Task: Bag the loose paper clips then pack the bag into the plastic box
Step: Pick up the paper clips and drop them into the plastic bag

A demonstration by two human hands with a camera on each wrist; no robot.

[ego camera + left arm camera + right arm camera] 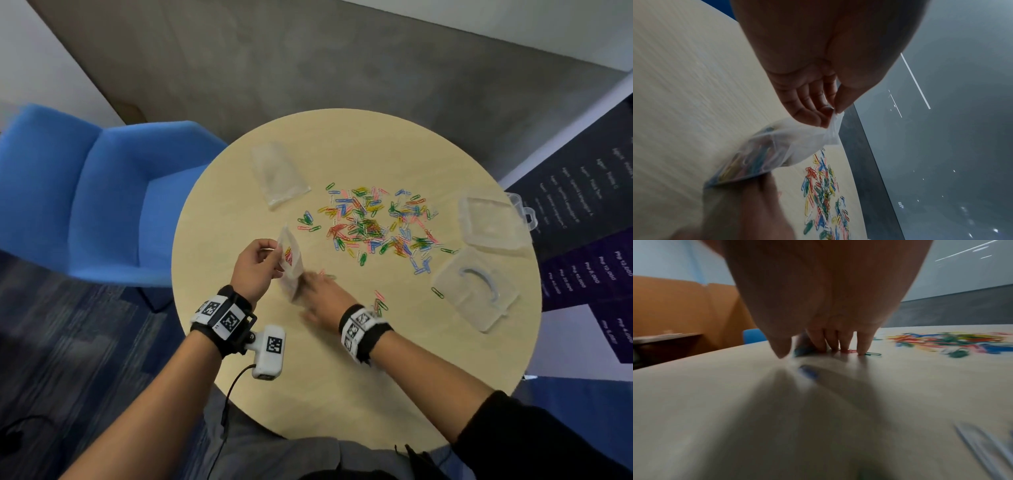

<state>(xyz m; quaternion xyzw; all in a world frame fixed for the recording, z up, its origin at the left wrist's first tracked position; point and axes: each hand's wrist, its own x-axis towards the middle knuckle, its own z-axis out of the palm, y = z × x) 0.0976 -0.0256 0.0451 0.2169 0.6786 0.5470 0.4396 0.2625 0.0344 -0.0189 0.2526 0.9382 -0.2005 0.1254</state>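
Observation:
A small clear bag (291, 263) with some coloured clips inside hangs just above the table, and my left hand (270, 255) pinches its top corner between thumb and fingers (824, 113). In the left wrist view the bag (772, 151) sags toward my blurred right hand. My right hand (317, 289) is beside the bag's lower end, its fingertips (844, 347) down on the table over a red clip (849, 351) and a green clip (873, 354). The main pile of loose paper clips (373, 222) lies mid-table. The clear plastic box (476, 291) lies open at the right.
The box lid (489, 222) lies flat behind the box's base. Spare clear bags (279, 174) sit at the table's far left. A few stray clips (379, 303) lie near my right wrist. A blue chair (85, 192) stands left of the round table (342, 394).

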